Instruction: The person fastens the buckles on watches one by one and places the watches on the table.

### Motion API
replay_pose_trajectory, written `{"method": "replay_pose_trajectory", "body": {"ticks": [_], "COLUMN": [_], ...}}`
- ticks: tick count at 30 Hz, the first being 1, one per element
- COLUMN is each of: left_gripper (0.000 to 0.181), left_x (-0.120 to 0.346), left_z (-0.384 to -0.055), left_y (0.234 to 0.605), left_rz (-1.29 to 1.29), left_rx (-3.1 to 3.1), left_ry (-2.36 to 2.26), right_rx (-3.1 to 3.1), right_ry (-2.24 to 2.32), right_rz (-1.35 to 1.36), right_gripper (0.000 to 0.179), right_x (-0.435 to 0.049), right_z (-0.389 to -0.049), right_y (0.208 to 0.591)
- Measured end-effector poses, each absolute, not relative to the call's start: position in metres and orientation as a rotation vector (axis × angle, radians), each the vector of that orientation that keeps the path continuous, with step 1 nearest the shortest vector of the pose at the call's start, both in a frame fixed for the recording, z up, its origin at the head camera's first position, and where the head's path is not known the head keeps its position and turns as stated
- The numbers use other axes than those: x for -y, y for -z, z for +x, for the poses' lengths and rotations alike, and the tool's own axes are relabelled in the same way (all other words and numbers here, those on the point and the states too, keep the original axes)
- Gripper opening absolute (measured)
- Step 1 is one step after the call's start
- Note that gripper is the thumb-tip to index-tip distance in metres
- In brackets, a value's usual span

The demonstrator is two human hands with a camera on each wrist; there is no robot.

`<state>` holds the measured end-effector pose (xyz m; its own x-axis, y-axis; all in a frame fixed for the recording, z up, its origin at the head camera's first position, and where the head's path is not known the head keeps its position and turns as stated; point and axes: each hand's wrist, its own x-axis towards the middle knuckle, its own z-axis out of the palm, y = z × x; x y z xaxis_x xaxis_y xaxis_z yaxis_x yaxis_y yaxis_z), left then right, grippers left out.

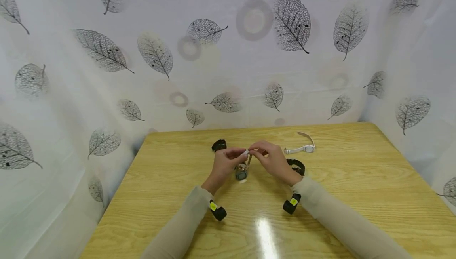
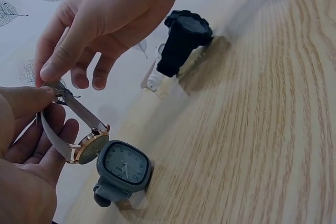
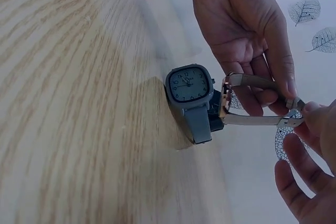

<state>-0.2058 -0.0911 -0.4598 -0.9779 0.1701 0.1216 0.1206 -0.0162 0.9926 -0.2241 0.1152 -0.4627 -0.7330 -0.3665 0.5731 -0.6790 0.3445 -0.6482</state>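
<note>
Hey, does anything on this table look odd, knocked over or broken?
Nothing stands out. Both hands pinch the strap ends of a rose-gold watch above the table. The grey square watch, two black watches and the white watch look intact.

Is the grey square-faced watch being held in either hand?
No: the grey square-faced watch stands on the table, while both hands hold the rose-gold watch by its strap ends.

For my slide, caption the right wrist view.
Both hands pinch a gold watch's strap beside a grey watch on the table.
</note>
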Motion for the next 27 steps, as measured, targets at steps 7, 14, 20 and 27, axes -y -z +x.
{"method": "replay_pose_trajectory", "body": {"ticks": [7, 14, 20, 27], "left_gripper": [0.023, 0.026, 0.029, 0.029], "left_x": [0.0920, 0.0919, 0.0915, 0.0921], "left_z": [-0.2072, -0.2061, -0.2081, -0.2096], "left_y": [0.4579, 0.4598, 0.4633, 0.4629], "left_rz": [0.293, 0.322, 0.332, 0.324], "left_rx": [-2.181, -2.161, -2.164, -2.184], "left_ry": [-2.193, -2.211, -2.228, -2.228], "right_rx": [2.278, 2.253, 2.264, 2.233], "right_ry": [-1.360, -1.289, -1.284, -1.301], "right_rz": [0.885, 0.961, 0.894, 0.901], "right_gripper": [0.015, 0.013, 0.017, 0.020], "right_x": [-0.1163, -0.1122, -0.1122, -0.1116], "right_z": [-0.2227, -0.2231, -0.2210, -0.2190], "right_y": [0.4632, 0.4641, 0.4676, 0.4668]}}
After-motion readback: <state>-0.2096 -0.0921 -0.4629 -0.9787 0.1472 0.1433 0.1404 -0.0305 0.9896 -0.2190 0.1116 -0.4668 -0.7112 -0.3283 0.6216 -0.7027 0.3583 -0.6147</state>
